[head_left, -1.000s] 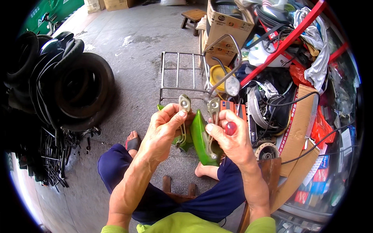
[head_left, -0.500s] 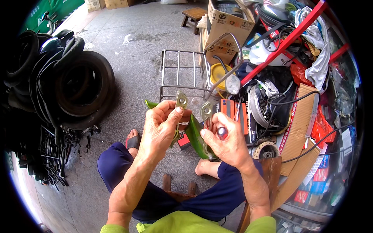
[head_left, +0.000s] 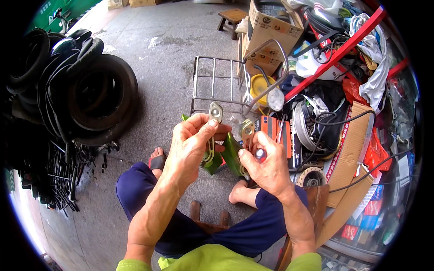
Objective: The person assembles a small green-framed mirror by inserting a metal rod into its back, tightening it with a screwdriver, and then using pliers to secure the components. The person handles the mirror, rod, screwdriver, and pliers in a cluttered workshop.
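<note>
In front of my knees, both hands are raised close together. My left hand (head_left: 187, 142) pinches a flat metal bracket (head_left: 216, 111) with holes between thumb and fingers; its end sticks up above the fingertips. A glossy green curved piece (head_left: 214, 165) hangs below that hand. My right hand (head_left: 270, 166) grips a second metal bracket (head_left: 247, 131), beside another glossy green curved piece (head_left: 232, 154). A dark red rounded handle end (head_left: 261, 155), perhaps a screwdriver's, pokes out of the right fist; its other end is hidden.
Black tyres (head_left: 129, 97) are piled at left. Ahead stands a metal rack (head_left: 214, 86), with a yellow bucket (head_left: 259, 84) beside it. Cardboard boxes (head_left: 275, 31), a red bar (head_left: 337, 56), cables and parts crowd the right. A small wooden stool (head_left: 233, 17) stands farther back.
Both brackets have tilted slightly in my fingers, and the green pieces have turned and hang closer together. The whole view has shifted a little; both hands keep their hold.
</note>
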Demonstrator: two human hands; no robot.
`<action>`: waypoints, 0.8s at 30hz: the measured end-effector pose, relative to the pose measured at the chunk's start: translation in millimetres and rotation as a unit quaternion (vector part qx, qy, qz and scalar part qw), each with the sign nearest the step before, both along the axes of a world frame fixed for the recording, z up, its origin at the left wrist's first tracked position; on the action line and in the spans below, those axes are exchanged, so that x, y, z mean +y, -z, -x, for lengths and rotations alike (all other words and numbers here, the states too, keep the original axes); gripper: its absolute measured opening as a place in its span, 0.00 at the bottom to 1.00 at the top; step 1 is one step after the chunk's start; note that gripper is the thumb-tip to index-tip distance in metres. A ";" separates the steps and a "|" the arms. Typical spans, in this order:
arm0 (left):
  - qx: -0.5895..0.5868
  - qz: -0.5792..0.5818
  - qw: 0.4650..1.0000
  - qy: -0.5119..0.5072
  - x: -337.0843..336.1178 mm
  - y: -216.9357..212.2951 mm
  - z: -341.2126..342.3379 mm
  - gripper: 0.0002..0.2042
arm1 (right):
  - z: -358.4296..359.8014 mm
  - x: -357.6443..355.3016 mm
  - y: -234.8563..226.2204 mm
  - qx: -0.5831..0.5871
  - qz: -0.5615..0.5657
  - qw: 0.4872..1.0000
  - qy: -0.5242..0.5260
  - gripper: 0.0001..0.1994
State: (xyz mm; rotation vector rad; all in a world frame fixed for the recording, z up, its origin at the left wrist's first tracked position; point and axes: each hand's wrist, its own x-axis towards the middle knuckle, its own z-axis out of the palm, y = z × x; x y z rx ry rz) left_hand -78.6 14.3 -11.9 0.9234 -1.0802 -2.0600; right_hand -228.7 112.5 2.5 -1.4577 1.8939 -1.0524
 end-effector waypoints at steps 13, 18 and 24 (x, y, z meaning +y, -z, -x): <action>0.083 -0.131 0.988 0.021 -12.4 -4.1 -14.4 0.13 | 39.6 3.6 -12.7 -0.409 -0.028 0.910 -0.066 0.18; 0.289 -0.252 0.919 0.094 -13.6 0.5 -17.9 0.16 | 43.6 -1.3 6.0 -0.660 0.008 0.703 -0.265 0.36; 0.070 -0.193 0.977 0.055 5.4 -11.0 4.8 0.16 | 45.0 -11.5 21.5 -0.605 -0.037 0.771 -0.193 0.24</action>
